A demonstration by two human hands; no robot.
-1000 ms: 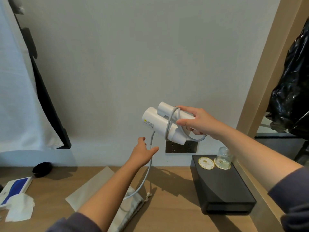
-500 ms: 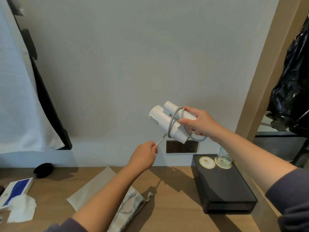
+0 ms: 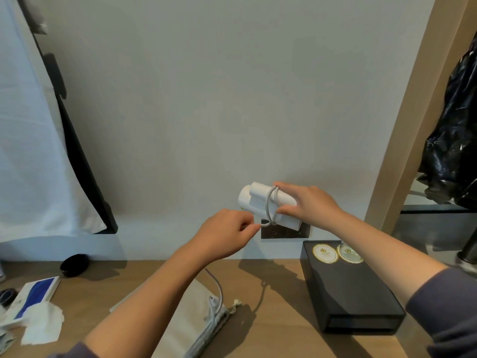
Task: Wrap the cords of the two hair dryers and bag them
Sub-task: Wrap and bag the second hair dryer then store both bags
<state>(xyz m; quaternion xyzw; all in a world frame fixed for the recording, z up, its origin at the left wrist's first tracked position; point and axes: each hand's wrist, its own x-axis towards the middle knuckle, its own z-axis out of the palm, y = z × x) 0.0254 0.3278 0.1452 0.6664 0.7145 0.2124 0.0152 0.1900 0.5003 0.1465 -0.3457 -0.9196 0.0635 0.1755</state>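
A folded white hair dryer [image 3: 254,202] is held in the air in front of the wall by my right hand [image 3: 307,205], which grips its right end. Two turns of its grey cord [image 3: 270,206] circle the body. My left hand [image 3: 224,235] pinches the cord just below and left of the dryer. The slack cord runs behind my left forearm and reappears hanging down over a beige drawstring bag [image 3: 196,321] lying flat on the wooden desk [image 3: 273,293]. Only one hair dryer is in view.
A black box [image 3: 353,298] with two round gold-rimmed coasters stands at the right. A dark wall socket [image 3: 284,232] sits behind the dryer. A blue-and-white packet [image 3: 33,295], crumpled tissue [image 3: 42,322] and a black round object [image 3: 74,264] lie left. Wooden post and black plastic bag at right.
My left hand has closed on the cord and come up close under the dryer, pulling a second turn tight. The dryer has tilted more level in my right hand.
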